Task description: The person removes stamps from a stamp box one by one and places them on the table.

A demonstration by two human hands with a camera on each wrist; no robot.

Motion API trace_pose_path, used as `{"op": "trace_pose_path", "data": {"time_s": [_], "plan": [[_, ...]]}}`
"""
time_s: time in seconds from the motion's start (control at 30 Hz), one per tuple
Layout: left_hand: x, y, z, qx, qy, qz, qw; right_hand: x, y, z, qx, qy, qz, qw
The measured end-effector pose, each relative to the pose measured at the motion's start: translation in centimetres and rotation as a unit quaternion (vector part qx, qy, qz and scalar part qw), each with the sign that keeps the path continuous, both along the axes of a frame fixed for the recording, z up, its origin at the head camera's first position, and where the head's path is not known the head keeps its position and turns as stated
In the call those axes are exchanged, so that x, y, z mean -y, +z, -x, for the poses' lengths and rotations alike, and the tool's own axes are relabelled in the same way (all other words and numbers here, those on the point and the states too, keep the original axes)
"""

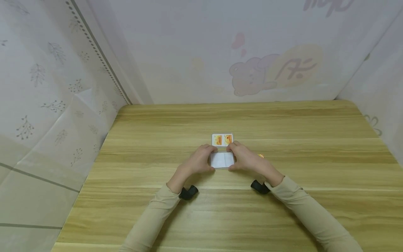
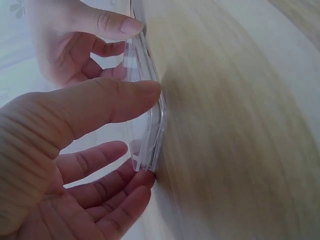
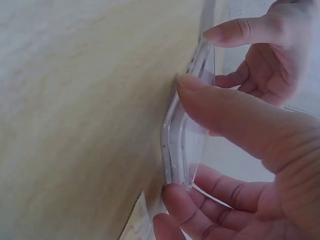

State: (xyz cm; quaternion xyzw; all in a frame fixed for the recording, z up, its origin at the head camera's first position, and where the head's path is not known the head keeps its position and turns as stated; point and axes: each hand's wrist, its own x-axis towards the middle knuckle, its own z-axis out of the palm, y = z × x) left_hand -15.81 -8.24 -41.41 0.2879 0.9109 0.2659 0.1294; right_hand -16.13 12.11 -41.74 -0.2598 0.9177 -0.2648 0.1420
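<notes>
Both hands hold a flat, clear plastic case (image 1: 222, 160) low over the wooden table, one at each short end. Its face looks white in the head view, with a faint line across it. The left hand (image 1: 200, 160) has its thumb along the near edge and its fingers around the far corner. Mirroring it, the right hand (image 1: 247, 157) grips the opposite end. In the left wrist view the case's layered edge (image 2: 156, 125) runs past the thumb tip. Just beyond the case lies a clear-edged rectangle with two orange-printed cards (image 1: 218, 140), partly overlapped by the right fingertips.
A small orange-printed piece (image 1: 261, 156) shows behind the right wrist, mostly hidden; a card-like corner (image 3: 136, 222) appears in the right wrist view. Black wrist mounts (image 1: 189, 193) sit under both forearms. Patterned curtains (image 1: 189, 52) hang beyond the table (image 1: 157, 217).
</notes>
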Motion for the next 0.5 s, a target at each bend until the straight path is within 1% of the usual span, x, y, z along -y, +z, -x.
{"op": "trace_pose_path", "data": {"time_s": [0.13, 0.5], "plan": [[-0.20, 0.16, -0.05, 0.005, 0.001, 0.018, 0.9998, 0.04, 0.04, 0.13, -0.002, 0.004, -0.011, 1.000], [-0.27, 0.29, 0.02, 0.007, 0.003, 0.016, 0.9998, 0.12, 0.15, -0.05, -0.014, 0.008, -0.010, 1.000]]}}
